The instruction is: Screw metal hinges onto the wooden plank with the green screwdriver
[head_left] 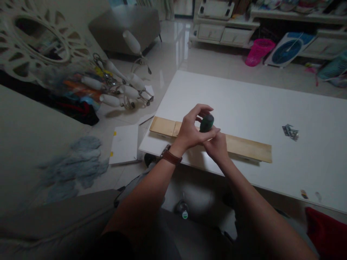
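My left hand (193, 126), with a brown-strapped watch on its wrist, curls its fingers and thumb around the dark green handle of a screwdriver (206, 123). The handle points up towards me; its shaft and tip are hidden by my hands. Just below and beside it, my right hand (217, 146) is closed low over the wooden board, and what its fingers pinch is hidden. Beneath both hands lies a long, narrow wooden board (248, 147), with a seam across it near its left end (162, 126).
The board lies along the near edge of a white table (244, 97). On the right are small metal pieces (290, 132) and a small dark item (304, 194). A chandelier with white shades (127, 90), a white panel (124, 144) and grey cloth (81, 162) are on the floor at left.
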`<state>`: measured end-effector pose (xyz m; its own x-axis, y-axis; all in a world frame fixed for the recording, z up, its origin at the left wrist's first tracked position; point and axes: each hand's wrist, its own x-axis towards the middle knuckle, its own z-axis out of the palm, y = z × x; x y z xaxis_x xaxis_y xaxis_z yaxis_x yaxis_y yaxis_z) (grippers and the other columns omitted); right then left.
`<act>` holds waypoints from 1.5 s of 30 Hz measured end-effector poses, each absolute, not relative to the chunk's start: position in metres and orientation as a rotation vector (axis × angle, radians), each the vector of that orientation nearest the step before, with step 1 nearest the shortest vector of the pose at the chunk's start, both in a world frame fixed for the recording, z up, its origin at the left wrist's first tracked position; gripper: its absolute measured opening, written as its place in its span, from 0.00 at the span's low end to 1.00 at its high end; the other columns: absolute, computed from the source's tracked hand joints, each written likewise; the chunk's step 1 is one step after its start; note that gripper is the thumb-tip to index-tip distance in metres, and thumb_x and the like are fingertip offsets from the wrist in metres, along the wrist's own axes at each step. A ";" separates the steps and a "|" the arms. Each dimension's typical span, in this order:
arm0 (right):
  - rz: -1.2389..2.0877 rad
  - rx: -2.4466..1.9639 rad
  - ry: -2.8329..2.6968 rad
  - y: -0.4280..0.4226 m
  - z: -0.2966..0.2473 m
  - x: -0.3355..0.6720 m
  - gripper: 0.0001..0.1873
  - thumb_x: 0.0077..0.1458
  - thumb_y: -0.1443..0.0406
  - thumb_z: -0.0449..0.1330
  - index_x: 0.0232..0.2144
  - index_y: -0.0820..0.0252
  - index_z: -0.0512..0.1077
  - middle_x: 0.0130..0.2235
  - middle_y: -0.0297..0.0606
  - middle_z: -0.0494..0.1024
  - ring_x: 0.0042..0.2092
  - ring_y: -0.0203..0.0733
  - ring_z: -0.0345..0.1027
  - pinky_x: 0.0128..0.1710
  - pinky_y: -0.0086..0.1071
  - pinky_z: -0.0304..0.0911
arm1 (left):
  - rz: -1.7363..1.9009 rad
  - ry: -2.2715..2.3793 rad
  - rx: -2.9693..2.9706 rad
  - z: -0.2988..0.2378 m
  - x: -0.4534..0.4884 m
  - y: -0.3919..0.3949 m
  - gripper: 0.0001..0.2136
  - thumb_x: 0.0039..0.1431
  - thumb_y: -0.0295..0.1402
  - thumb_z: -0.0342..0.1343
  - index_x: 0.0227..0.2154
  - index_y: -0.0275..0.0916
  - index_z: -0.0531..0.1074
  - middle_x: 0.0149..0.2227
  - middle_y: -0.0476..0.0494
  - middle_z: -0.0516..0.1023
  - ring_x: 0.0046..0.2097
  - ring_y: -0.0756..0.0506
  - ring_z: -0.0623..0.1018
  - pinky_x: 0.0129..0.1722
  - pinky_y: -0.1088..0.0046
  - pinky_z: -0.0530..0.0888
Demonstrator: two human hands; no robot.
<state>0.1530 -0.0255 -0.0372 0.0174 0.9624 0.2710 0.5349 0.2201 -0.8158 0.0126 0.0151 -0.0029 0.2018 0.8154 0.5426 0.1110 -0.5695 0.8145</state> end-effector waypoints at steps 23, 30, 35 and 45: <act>0.660 -1.414 -1.614 -0.025 -0.039 0.156 0.10 0.51 0.63 0.62 0.37 0.56 0.78 0.35 0.40 0.86 0.37 0.49 0.80 0.35 0.38 0.74 | 1.428 0.809 1.768 -0.002 0.012 0.015 0.21 0.51 0.33 0.72 0.47 0.41 0.75 0.46 0.44 0.82 0.46 0.46 0.82 0.41 0.71 0.79; 0.649 -1.439 -1.580 -0.023 -0.039 0.153 0.10 0.49 0.62 0.65 0.35 0.57 0.77 0.37 0.41 0.86 0.36 0.49 0.78 0.38 0.40 0.74 | 1.396 0.847 1.830 -0.002 0.013 0.016 0.21 0.47 0.35 0.76 0.44 0.40 0.76 0.42 0.45 0.81 0.41 0.47 0.80 0.37 0.71 0.77; 0.720 -1.389 -1.635 -0.022 -0.039 0.155 0.13 0.50 0.62 0.64 0.40 0.57 0.78 0.37 0.40 0.86 0.37 0.48 0.79 0.37 0.39 0.75 | 1.427 0.885 1.802 -0.003 0.012 0.016 0.20 0.49 0.33 0.74 0.45 0.41 0.75 0.42 0.46 0.81 0.41 0.47 0.80 0.38 0.70 0.77; 0.751 -1.314 -1.649 -0.023 -0.033 0.157 0.05 0.54 0.63 0.63 0.36 0.54 0.73 0.35 0.37 0.85 0.35 0.46 0.79 0.32 0.35 0.73 | 1.373 0.790 1.757 -0.002 0.011 0.014 0.18 0.55 0.28 0.65 0.49 0.42 0.71 0.45 0.45 0.82 0.48 0.44 0.84 0.45 0.68 0.79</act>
